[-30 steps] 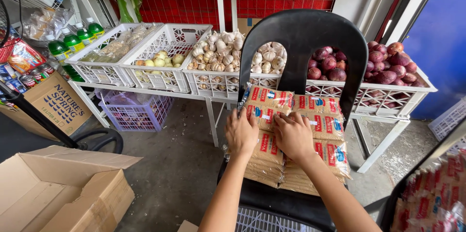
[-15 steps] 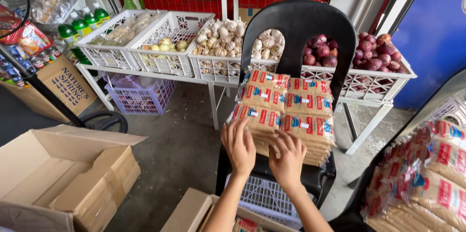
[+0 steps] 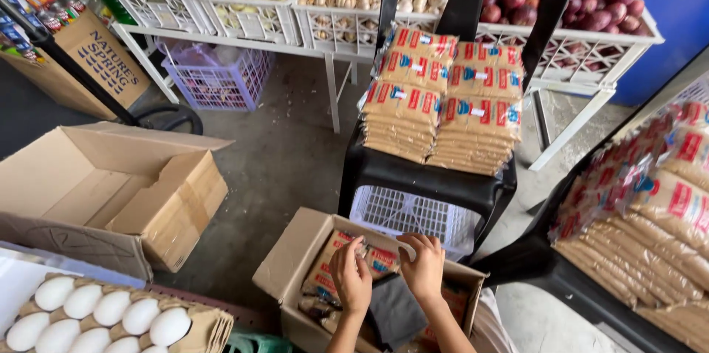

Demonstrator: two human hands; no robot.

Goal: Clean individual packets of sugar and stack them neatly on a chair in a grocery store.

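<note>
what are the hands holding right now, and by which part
Both hands, left and right, reach into the open cardboard box among the packets; whether either grips anything cannot be told.

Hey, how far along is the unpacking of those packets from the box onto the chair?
Done: two stacks of tan packets sit on the black chair. In hand: both the left hand and right hand are down in the open cardboard box, on a packet there. Left: more packets show inside that box; how many is hidden.
</note>
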